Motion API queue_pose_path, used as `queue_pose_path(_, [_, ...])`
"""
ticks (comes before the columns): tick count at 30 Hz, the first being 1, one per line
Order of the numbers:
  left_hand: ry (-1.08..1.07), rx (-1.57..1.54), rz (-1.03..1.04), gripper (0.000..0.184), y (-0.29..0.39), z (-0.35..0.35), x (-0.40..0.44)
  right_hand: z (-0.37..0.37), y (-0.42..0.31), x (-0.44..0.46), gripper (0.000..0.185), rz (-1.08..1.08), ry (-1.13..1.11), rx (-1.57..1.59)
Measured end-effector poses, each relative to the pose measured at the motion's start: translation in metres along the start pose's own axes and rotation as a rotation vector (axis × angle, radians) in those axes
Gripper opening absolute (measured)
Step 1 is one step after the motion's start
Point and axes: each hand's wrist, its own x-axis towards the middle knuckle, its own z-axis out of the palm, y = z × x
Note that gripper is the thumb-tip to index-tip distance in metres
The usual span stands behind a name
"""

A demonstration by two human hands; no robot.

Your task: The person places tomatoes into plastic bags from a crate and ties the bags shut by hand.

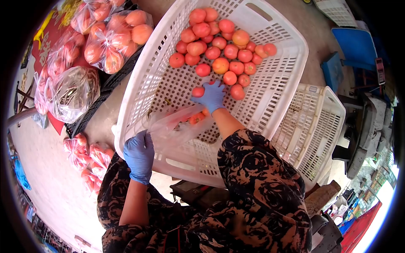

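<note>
My left hand [140, 156], in a blue glove, is closed on the rim of a clear plastic bag [171, 126] at the near left wall of a white crate. Several tomatoes [196, 118] show inside the bag, which hangs in the crate. My right hand [211, 97], also gloved in blue, reaches down into the crate. A red tomato [198, 91] sits between its thumb and fingers; the palm side is hidden. Beyond the fingers lies a heap of loose red and orange tomatoes [230, 51].
The white crate [295, 63] has slatted walls and a perforated floor. Another pale crate [314, 130] stands to the right. At left, filled bags of tomatoes [114, 42] lie on a black crate [107, 84]; more bags [99, 158] are on the floor. A blue chair [354, 46] stands at right.
</note>
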Motion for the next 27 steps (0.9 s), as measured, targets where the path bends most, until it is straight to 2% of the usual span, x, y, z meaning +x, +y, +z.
queue_pose_path(4, [-0.001,-0.027,-0.02,0.004,0.001,-0.001,0.0,-0.002,-0.004,0.006,0.078,0.048,-0.087,0.088])
queue_pose_path(7, [-0.014,-0.038,-0.072,0.008,0.002,-0.002,0.001,-0.003,0.006,0.027,0.077,-0.039,-0.23,0.049])
queue_pose_path(10, [0.026,0.066,0.012,0.013,0.002,-0.002,0.001,-0.023,0.029,0.021,0.073,0.014,-0.516,1.193])
queue_pose_path(11, [-0.009,0.08,-0.023,0.02,0.002,-0.002,0.001,-0.041,0.026,0.004,0.071,0.11,-0.476,1.368])
queue_pose_path(13, [-0.011,0.016,-0.034,0.023,0.002,-0.002,0.001,-0.049,0.033,-0.002,0.073,0.055,-0.612,1.827])
queue_pose_path(16, [-0.022,0.025,-0.062,0.024,0.002,-0.004,0.001,-0.065,0.037,-0.026,0.072,-0.123,-1.061,2.312])
queue_pose_path(18, [-0.019,0.03,-0.06,0.025,0.002,-0.004,0.001,-0.048,0.03,-0.034,0.072,-0.516,-0.959,2.022])
queue_pose_path(21, [-0.01,0.025,-0.062,0.026,0.002,-0.005,0.0,0.006,0.009,-0.041,0.072,-0.473,-1.215,2.061])
queue_pose_path(23, [0.003,0.019,-0.053,0.027,0.002,-0.006,0.001,0.017,-0.006,-0.067,0.072,-0.043,-1.562,2.273])
queue_pose_path(27, [0.004,0.051,-0.045,0.03,0.002,-0.008,-0.002,0.063,-0.024,-0.079,0.074,0.223,-1.188,1.922])
